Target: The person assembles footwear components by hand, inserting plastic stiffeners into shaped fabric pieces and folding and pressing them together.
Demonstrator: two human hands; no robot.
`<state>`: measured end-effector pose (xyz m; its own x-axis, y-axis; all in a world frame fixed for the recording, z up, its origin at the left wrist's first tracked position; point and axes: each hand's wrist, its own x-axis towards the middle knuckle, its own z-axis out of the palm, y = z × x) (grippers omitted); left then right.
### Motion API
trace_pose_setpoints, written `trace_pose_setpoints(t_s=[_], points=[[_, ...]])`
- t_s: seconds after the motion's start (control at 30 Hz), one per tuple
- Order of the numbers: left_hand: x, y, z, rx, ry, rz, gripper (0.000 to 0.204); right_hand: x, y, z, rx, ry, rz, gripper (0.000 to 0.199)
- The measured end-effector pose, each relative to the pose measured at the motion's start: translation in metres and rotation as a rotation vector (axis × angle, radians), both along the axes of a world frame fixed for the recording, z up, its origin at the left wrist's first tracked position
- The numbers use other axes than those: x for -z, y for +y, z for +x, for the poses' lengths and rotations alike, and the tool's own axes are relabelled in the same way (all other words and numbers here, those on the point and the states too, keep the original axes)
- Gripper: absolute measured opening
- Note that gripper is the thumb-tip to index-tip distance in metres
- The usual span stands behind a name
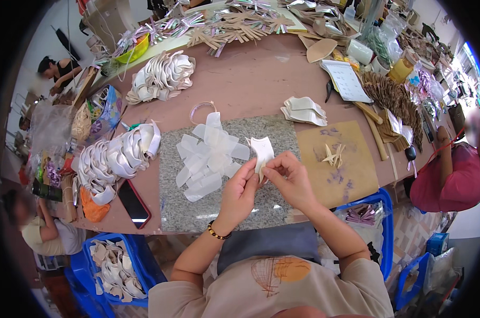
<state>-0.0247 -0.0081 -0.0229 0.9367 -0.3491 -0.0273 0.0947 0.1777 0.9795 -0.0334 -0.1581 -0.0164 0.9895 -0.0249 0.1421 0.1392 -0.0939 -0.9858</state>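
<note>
White piece (262, 149), lower end pinched by left grip (240, 192) and right grip (291, 179), juts beyond.

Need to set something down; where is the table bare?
Widest: the brown tabletop between the curled pile at left, strips beyond, notepad at right and stone slab nearest. Smaller: the tan sheet around its few pale slivers. Crowded: the slab's left half, under translucent pieces, and the left and right ends.
</note>
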Motion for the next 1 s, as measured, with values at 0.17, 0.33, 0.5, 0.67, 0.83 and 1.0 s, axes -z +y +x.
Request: trace_pose_setpoints(t_s=[0.17, 0.33, 0.5, 0.67, 0.83, 1.0], points=[[-0.003, 0.005, 0.003, 0.072, -0.009, 0.082, 0.038, 0.002, 0.001, 0.002, -0.016, 0.019, 0.022, 0.005], [-0.001, 0.006, 0.005, 0.068, -0.043, 0.092, 0.037, 0.001, 0.003, 0.004, -0.027, 0.058, 0.086, 0.006], [-0.006, 0.000, 0.004, 0.027, -0.004, 0.043, 0.036, 0.003, 0.005, 0.004, 0.024, 0.033, 0.092, 0.009], [-0.007, -0.001, 0.005, -0.006, -0.021, 0.038, 0.032, -0.008, 0.008, 0.001, 0.051, -0.033, -0.012, 0.007], [-0.010, -0.002, 0.005, -0.022, 0.007, -0.003, 0.031, -0.009, 0.011, -0.001, 0.133, -0.197, -0.191, 0.008], [-0.010, 0.000, 0.006, 0.004, 0.018, -0.012, 0.031, -0.001, 0.013, -0.003, 0.212, -0.436, -0.405, 0.017]])
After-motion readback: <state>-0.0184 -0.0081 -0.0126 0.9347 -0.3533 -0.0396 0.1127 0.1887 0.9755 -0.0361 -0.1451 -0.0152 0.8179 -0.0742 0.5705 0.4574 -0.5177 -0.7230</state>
